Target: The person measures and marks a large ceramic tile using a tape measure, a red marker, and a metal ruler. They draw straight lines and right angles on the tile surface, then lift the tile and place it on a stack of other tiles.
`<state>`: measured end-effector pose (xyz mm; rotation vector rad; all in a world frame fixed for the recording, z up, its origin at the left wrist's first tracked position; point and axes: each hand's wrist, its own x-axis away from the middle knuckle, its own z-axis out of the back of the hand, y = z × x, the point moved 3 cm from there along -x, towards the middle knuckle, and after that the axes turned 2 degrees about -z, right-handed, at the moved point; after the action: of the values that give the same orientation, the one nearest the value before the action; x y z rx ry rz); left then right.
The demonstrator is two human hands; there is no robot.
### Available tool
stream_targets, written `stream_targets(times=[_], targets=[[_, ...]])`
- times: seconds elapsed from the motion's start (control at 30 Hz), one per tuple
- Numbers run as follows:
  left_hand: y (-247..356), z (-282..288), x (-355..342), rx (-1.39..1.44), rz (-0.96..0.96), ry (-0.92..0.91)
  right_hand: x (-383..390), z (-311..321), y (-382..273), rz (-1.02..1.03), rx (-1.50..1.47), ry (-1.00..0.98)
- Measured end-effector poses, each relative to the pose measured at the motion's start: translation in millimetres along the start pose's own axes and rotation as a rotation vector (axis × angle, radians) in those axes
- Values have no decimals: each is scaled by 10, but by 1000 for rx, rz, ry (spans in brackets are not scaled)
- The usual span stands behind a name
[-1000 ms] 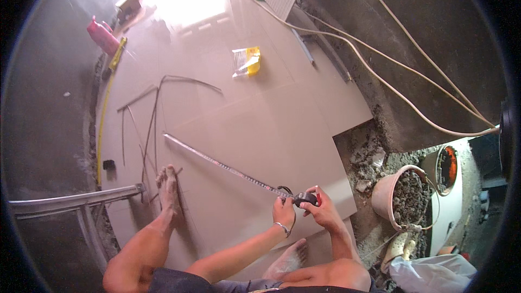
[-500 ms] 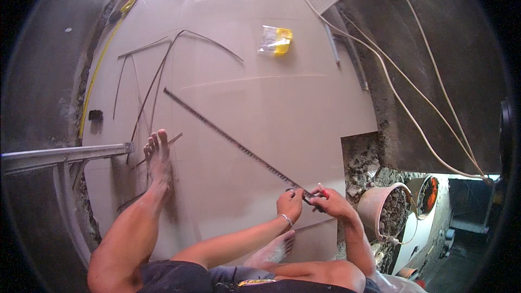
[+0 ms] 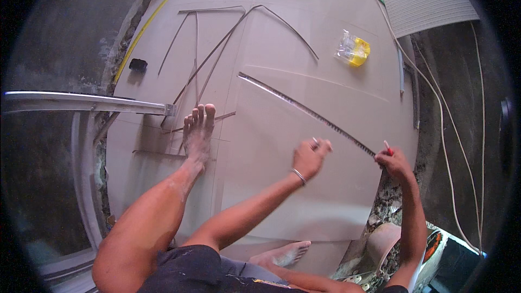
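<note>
Near the right side of the floor, my right hand (image 3: 395,164) is closed around a red pen (image 3: 389,151) whose pale tip points up. The same hand grips the near end of a long thin strip (image 3: 320,118), dark with fine marks along it, like a tape measure's blade. The strip slants away to the far left over the pale tiles. My left hand (image 3: 311,158), with a bracelet at its wrist, is apart from the strip. Its fingers are bent together, slightly blurred, around something small I cannot make out.
Several thin bent strips (image 3: 210,59) lie by my left foot (image 3: 199,133). A metal frame (image 3: 89,103) reaches in from the left. A yellow-and-clear packet (image 3: 354,49) rests on the tiles (image 3: 293,201). Pale cables (image 3: 442,125) run along the right; a bucket (image 3: 383,241) stands lower right.
My left hand has come off the strip and lifted away from the right hand. The right hand keeps the strip's end and the red pen. The view has shifted, moving everything in it.
</note>
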<state>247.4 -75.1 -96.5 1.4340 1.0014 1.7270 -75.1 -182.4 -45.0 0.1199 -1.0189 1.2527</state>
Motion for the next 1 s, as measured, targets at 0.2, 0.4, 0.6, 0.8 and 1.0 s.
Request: stream_targets(times=[0.2, 0.4, 0.6, 0.8, 1.0], targets=[[111, 1771, -1037, -169, -307, 784, -675, 239, -489, 47, 179, -8], [-7, 2507, -1532, -561, -31, 728, -1022, 480, -417, 58, 308, 78], [-283, 2281, -1743, -601, -68, 662, -1307, 534, -426, 221, 521, 159], [-485, 2422, -1923, -574, -112, 683, -1499, 736, -390, 92, 454, 166], [-586, 2502, -2038, -574, -133, 678, -1457, 1313, -44, -151, 523, 199]])
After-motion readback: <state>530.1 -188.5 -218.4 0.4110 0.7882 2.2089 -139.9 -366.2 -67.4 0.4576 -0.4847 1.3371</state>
